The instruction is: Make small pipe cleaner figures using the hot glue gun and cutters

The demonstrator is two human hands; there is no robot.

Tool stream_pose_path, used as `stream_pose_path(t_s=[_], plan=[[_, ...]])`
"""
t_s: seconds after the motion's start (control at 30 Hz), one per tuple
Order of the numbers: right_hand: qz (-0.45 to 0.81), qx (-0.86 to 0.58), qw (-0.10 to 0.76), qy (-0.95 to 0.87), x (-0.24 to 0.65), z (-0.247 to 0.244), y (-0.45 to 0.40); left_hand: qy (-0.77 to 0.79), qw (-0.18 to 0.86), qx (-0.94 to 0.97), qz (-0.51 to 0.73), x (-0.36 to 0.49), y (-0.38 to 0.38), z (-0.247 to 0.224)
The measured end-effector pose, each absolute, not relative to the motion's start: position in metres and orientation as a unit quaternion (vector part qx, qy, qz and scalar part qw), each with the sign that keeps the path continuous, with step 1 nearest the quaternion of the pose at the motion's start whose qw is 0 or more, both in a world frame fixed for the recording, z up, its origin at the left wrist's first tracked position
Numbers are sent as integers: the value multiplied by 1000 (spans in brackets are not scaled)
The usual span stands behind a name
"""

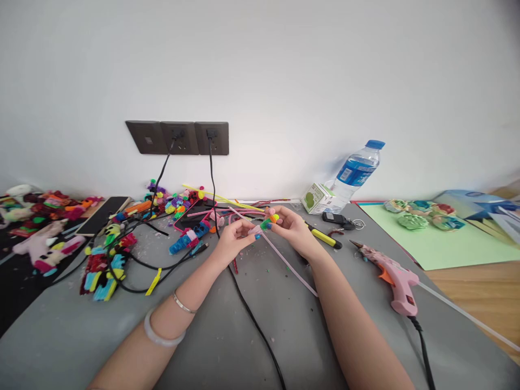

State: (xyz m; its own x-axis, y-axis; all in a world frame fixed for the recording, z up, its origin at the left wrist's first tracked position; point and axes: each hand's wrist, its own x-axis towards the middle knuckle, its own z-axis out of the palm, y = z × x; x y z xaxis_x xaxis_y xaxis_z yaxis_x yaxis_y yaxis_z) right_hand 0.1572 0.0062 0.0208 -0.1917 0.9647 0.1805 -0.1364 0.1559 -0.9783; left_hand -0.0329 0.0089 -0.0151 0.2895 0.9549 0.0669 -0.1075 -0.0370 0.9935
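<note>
My left hand [234, 239] is closed, its fingers pinching a pale pink pipe cleaner [289, 265] that slants down to the right past my right wrist. My right hand [296, 232] is closed on a small pipe-cleaner piece [273, 220] in green, orange and yellow. Both sets of fingertips meet at this piece, so the join with the pink stem is partly hidden. Behind the hands lie loose pink and yellow pipe cleaners [221, 196]. To the left of my left hand rests a blue and pink fuzzy pipe-cleaner piece [190, 238].
On the right lies a pink glue gun [400, 281], its cord running forward. A water bottle [355, 176], small box [316, 198], keys [343, 221] and yellow-handled tool [325, 237] sit behind. Black cables [239, 295] cross the grey table. Several fuzzy figures [106, 265] crowd the left.
</note>
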Motion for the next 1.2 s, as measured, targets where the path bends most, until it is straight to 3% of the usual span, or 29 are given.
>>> stream_pose_path(t_s=[0.5, 0.73, 1.03, 1.2], plan=[[530, -356, 506, -580, 159, 15, 7, 405, 579, 547, 450, -33, 7, -9], [422, -415, 529, -609, 170, 12, 12, 375, 615, 519, 460, -35, 9, -13], [237, -504, 361, -748, 177, -1, 13, 360, 599, 541, 468, -36, 12, -17], [205, -512, 322, -770, 176, 1, 11, 371, 598, 545, 455, -35, 10, -16]])
